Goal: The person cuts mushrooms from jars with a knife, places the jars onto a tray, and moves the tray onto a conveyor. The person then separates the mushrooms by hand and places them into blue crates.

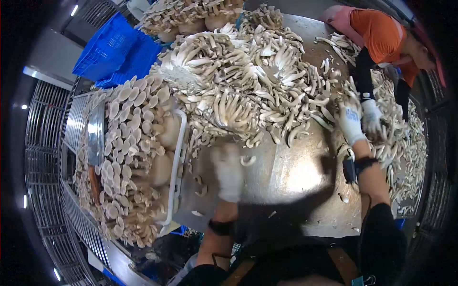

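Observation:
My left hand (227,171), in a white glove, is over the bare metal in front of the mushroom pile. Motion blurs it, and its fingers cannot be made out. A loose curved mushroom (248,161) lies just to its right. My right hand (352,123), also gloved in white, touches the loose mushrooms (389,143) at the right of the table. Its fingertips blend into them, so whether it grips any is hidden. The large heap of long-stemmed mushrooms (234,105) spreads beyond both hands.
A co-worker in an orange top (381,35) leans in at the right, a gloved hand (372,118) close beside mine. Left stands a white-rimmed crate (177,167) of mushroom clusters with a knife (96,138) on top. Blue baskets (112,50) sit behind the metal table (267,176).

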Demonstrator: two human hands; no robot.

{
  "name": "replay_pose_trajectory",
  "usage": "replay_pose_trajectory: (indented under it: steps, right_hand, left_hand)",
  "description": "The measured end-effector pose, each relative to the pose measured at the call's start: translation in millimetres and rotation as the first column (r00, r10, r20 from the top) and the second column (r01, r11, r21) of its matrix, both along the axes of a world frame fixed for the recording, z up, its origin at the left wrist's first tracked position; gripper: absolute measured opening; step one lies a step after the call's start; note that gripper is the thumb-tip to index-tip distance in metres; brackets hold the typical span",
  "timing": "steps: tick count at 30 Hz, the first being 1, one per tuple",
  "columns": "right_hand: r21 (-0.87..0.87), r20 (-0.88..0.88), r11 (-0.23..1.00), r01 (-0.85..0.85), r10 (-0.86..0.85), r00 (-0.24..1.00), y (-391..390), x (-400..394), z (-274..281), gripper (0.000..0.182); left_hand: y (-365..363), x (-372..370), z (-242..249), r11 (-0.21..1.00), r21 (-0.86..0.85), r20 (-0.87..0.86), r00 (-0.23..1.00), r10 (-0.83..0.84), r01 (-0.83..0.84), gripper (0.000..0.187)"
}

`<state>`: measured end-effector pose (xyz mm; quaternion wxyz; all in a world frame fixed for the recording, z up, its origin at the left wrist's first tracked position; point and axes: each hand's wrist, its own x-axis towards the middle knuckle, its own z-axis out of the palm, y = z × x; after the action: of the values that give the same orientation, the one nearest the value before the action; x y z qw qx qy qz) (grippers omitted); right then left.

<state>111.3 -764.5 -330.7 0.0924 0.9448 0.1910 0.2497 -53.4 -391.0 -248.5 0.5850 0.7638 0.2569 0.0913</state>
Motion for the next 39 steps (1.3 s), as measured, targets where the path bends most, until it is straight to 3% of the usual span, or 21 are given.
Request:
replay_pose_trajectory:
  steps: [1, 2, 4, 7, 9, 11, 14, 15, 16, 17, 19, 21, 22, 25, 27, 30, 31, 32, 34, 37, 39]
  right_hand:
    - [0.472, -0.453, 0.872, 0.134, 0.109, 0.885, 22.2, -15.1, 1.3, 0.04]
    - [0.696, -0.49, 0.701, 0.156, 0.304, 0.817, 67.3, -37.4, 13.0, 0.043]
    - [0.908, -0.419, 0.326, 0.264, 0.732, 0.538, 166.7, -62.8, 20.0, 0.05]
    - [0.717, -0.176, -0.064, 0.694, 0.947, 0.269, 259.2, -39.9, -5.2, 0.064]
    - [0.715, -0.158, -0.131, 0.686, 0.927, 0.341, 269.8, -33.3, 42.3, 0.068]
    - [0.671, 0.029, -0.331, 0.664, 0.906, 0.422, 247.6, -41.3, 89.7, 0.077]
    - [0.935, -0.003, -0.199, 0.292, 0.821, 0.57, 191.1, -90.8, 188.6, 0.084]
    - [0.967, 0.034, -0.166, 0.194, 0.838, 0.544, 165.3, -111.8, 225.1, 0.082]
    - [0.962, 0.004, -0.158, 0.222, 0.822, 0.569, 137.2, -141.1, 214.2, 0.082]
    - [0.916, -0.226, 0.385, -0.11, 0.725, 0.651, 105.1, -177.6, 200.2, 0.069]
    - [0.761, -0.316, 0.632, -0.147, 0.559, 0.767, 73.9, -227.5, 144.4, 0.066]
    - [0.464, -0.772, 0.879, 0.108, 0.342, 0.536, 32.2, -249.6, 64.1, 0.087]
    - [0.22, -0.698, 0.971, 0.091, 0.092, 0.71, 12.4, -271.0, 47.4, 0.083]
    - [0.187, -0.604, 0.979, 0.084, 0.047, 0.796, -26.0, -296.7, -74.8, 0.076]
    - [0.33, -0.519, 0.939, -0.096, 0.265, 0.813, -19.0, -305.9, -52.3, 0.061]
    - [0.452, -0.285, 0.797, -0.4, 0.554, 0.782, -15.6, -269.4, 24.4, 0.041]
    - [0.898, -0.43, 0.421, 0.126, 0.782, 0.45, -19.5, -275.1, 33.8, 0.058]
    - [0.661, -0.204, -0.163, 0.732, 0.9, 0.384, -23.4, -280.9, 43.3, 0.089]
    - [0.53, -0.217, -0.202, 0.823, 0.906, 0.362, -43.2, -269.2, 56.4, 0.103]
    - [0.663, -0.253, -0.198, 0.722, 0.848, 0.465, -29.5, -265.9, 67.7, 0.092]
    - [0.729, -0.314, -0.145, 0.669, 0.797, 0.516, -32.9, -261.7, 40.0, 0.08]
  left_hand:
    - [21.9, 15.8, 13.9, 0.955, -0.287, 0.169, 0.978, 0.124, -0.072, 0.044]
    - [41.6, 36.3, 20.8, 0.825, -0.557, 0.279, 0.915, 0.291, -0.092, 0.039]
    - [78.3, 82.5, -21.7, 0.898, -0.431, 0.258, 0.966, 0.033, 0.084, 0.052]
    - [69.3, 106.3, -42.7, 0.818, -0.426, 0.279, 0.916, -0.287, 0.386, 0.074]
    - [59.7, 97.4, -8.4, 0.827, -0.427, 0.118, 0.929, -0.35, 0.366, 0.081]
    - [37.2, 83.0, 35.0, 0.751, -0.389, 0.284, 0.846, -0.452, 0.533, 0.077]
    - [-8.7, 48.3, 104.2, 0.624, -0.203, 0.568, 0.61, -0.552, 0.754, 0.069]
    - [-27.4, 33.7, 139.5, 0.539, 0.34, -0.042, 0.585, -0.81, 0.771, 0.064]
    - [-42.5, 15.4, 126.6, 0.527, 0.322, 0.018, 0.552, -0.834, 0.786, 0.061]
    - [-57.6, -3.0, 114.0, 0.513, 0.304, 0.077, 0.516, -0.853, 0.803, 0.059]
    - [-80.4, -37.9, 4.6, 0.555, 0.102, 0.594, 0.397, -0.7, 0.825, 0.062]
    - [-97.5, -68.6, -81.5, 0.344, 0.649, 0.108, 0.365, -0.925, 0.679, 0.064]
    - [-102.6, -88.8, -104.3, 0.167, 0.775, -0.141, 0.424, -0.895, 0.609, 0.062]
    - [-143.8, -90.7, -115.5, 0.246, 0.709, -0.051, 0.396, -0.917, 0.661, 0.076]
    - [-175.0, -87.9, -112.6, 0.335, 0.497, 0.067, 0.35, -0.934, 0.8, 0.09]
    - [-199.5, -74.3, -77.5, 0.389, -0.567, 0.343, 0.637, -0.691, 0.726, 0.077]
    - [-197.9, -69.9, -42.4, 0.298, -0.769, 0.259, 0.702, -0.664, 0.566, 0.067]
    - [-199.3, -67.7, -39.3, 0.267, -0.806, 0.276, 0.735, -0.619, 0.528, 0.059]
    - [-213.7, -74.3, -2.0, 0.382, -0.791, 0.244, 0.819, -0.52, 0.478, 0.052]
    - [-214.4, -68.2, -79.4, 0.548, -0.345, 0.021, 0.59, -0.807, 0.762, 0.049]
    - [-214.5, -78.5, -69.3, 0.505, -0.383, 0.111, 0.581, -0.806, 0.773, 0.051]
